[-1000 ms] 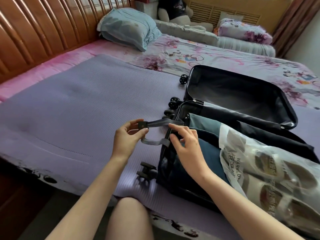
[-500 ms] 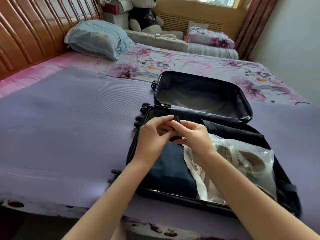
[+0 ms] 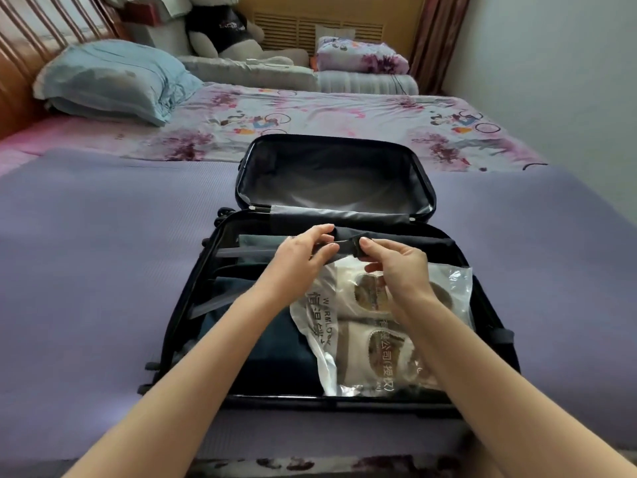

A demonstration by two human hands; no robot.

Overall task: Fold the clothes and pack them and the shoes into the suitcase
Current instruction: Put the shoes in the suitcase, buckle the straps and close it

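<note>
A black suitcase (image 3: 193, 305) lies open on the purple mat, its empty lid (image 3: 331, 181) tipped back. The near half holds folded dark blue clothes (image 3: 272, 350) and a clear plastic bag with beige shoes (image 3: 375, 343) on the right. A grey strap (image 3: 238, 251) runs from the left wall to my left hand (image 3: 303, 257), which pinches its end. My right hand (image 3: 396, 263) pinches the black buckle (image 3: 353, 244) at the other strap end. Both hands meet above the bag, thumbs almost touching.
The purple mat (image 3: 86, 270) covers the near part of the bed. Behind it lie a floral sheet (image 3: 310, 119), a blue pillow (image 3: 113, 81) at the back left, a plush toy (image 3: 224, 29) and a folded floral quilt (image 3: 362, 56). A wall rises on the right.
My hands carried the strap end from the suitcase's left side to over the packed things, where they now hold the buckle halves together. The camera has swung to face the suitcase squarely.
</note>
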